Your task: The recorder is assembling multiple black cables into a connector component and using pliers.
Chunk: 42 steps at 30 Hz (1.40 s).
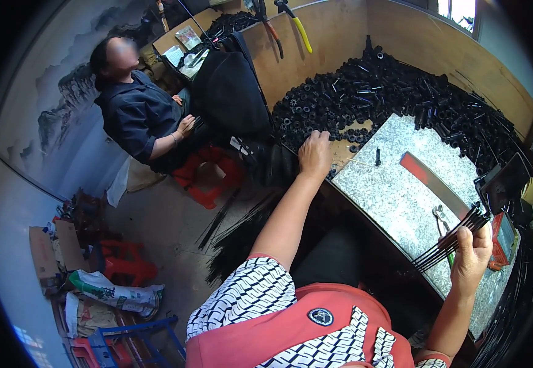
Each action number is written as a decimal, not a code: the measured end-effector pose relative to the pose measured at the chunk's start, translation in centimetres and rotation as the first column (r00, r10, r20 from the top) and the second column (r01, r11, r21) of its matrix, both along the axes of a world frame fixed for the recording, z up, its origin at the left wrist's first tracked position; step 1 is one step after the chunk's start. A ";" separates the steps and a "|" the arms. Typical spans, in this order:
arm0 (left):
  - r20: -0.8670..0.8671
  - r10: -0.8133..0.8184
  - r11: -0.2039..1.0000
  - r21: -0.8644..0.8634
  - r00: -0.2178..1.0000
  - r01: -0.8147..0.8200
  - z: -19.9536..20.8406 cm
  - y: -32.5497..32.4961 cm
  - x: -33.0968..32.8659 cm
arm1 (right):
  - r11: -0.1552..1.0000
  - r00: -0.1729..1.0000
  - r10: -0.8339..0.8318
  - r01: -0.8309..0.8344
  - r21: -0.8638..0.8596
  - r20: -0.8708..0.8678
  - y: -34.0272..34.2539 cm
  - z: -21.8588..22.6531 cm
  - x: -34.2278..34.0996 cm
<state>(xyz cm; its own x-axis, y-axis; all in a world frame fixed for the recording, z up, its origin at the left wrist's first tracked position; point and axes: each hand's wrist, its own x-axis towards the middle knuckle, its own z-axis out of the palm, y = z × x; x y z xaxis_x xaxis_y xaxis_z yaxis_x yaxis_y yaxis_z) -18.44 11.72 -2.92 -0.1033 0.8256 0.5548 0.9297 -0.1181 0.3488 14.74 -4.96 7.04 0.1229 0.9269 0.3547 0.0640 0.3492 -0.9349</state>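
Note:
My left hand point(315, 153) is at the near edge of a big heap of black plastic parts point(364, 92), many of them ring-shaped. Its fingers are curled down together, and whatever they may hold is hidden. In my right hand point(472, 257) is a bundle of thin black rods point(436, 253), gripped over the right side of a speckled grey stone slab point(395, 190). One small black part point(377, 157) stands on the slab. Farther right lie a long flat strip point(432, 184) with a red end and a pair of pliers point(442, 222), partly behind the rods.
A co-worker point(141, 116) in dark clothes sits at the left beside a black-draped object point(230, 92). Two long-handled tools, one yellow-handled point(301, 34), hang on the wooden partition. Black rods point(242, 239) stand left of my legs. A red-framed box point(504, 239) rests at the slab's right.

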 end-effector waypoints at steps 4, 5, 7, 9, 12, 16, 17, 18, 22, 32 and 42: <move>-0.002 0.001 1.000 0.008 1.000 -0.001 -0.1 0.0 -0.1 | 1.000 1.000 0.000 0.000 -0.007 -0.001 -0.1 0.0 0.0; 0.001 -0.003 1.000 0.019 1.000 0.003 -0.2 0.0 -0.1 | 1.000 1.000 0.001 -0.001 -0.014 -0.009 -0.1 0.2 -0.1; 0.011 -0.002 1.000 0.020 1.000 0.002 -0.2 0.1 -0.1 | 1.000 1.000 0.003 -0.003 -0.021 -0.017 -0.2 0.4 -0.2; 0.022 -0.001 1.000 0.021 1.000 0.000 -0.3 0.1 -0.2 | 0.999 0.999 0.016 -0.017 -0.031 -0.034 -0.3 0.4 -0.3; 0.029 -0.002 1.000 0.009 1.000 0.002 -0.3 0.2 -0.2 | 0.999 1.000 0.021 -0.021 -0.029 -0.008 -0.1 0.3 -0.2; 0.023 -0.014 1.000 0.027 1.000 0.014 -0.2 0.1 -0.2 | 1.000 1.000 0.005 -0.005 -0.023 -0.014 -0.3 0.6 -0.3; 0.035 -0.019 0.999 0.038 0.999 0.018 -0.3 0.2 -0.3 | 0.999 0.999 0.022 -0.023 -0.030 -0.031 -0.3 0.8 -0.5; 0.036 -0.019 0.999 0.038 0.999 0.017 -0.4 0.3 -0.4 | 0.999 0.998 0.039 -0.040 -0.036 -0.048 -0.3 0.9 -0.5; 0.044 -0.026 0.998 0.054 0.999 0.024 -0.4 0.2 -0.4 | 0.999 0.998 0.037 -0.039 -0.037 -0.048 -0.2 0.7 -0.5; 0.031 -0.033 0.999 0.020 0.999 0.032 -0.3 0.2 -0.3 | 1.000 1.000 0.012 -0.012 -0.017 -0.003 -0.2 0.4 -0.2; 0.043 -0.069 0.989 0.134 0.997 0.063 -0.6 0.4 -0.4 | 1.000 1.000 0.013 -0.013 -0.001 0.004 0.0 0.1 0.0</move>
